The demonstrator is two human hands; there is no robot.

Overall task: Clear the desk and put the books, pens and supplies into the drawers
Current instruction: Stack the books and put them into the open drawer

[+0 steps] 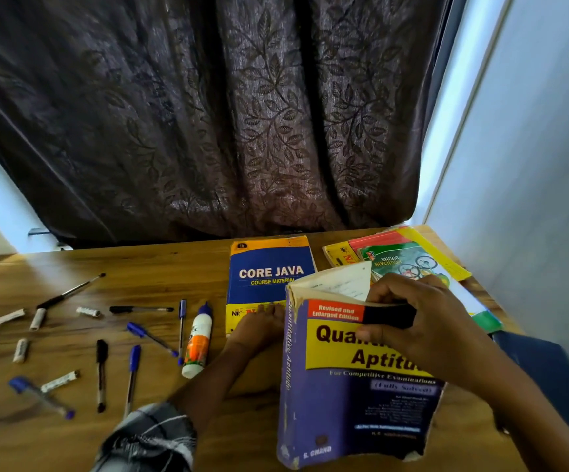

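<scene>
Your right hand (422, 321) pinches the thick book's (354, 379) top edge, left hand (259, 330) fingers hidden behind its spine so can't tell; worn cover could tear or slip onto the pens (133, 369).

Purple-and-yellow aptitude book (351, 400) (leaf-patterned dark curtain (208, 114))
</scene>
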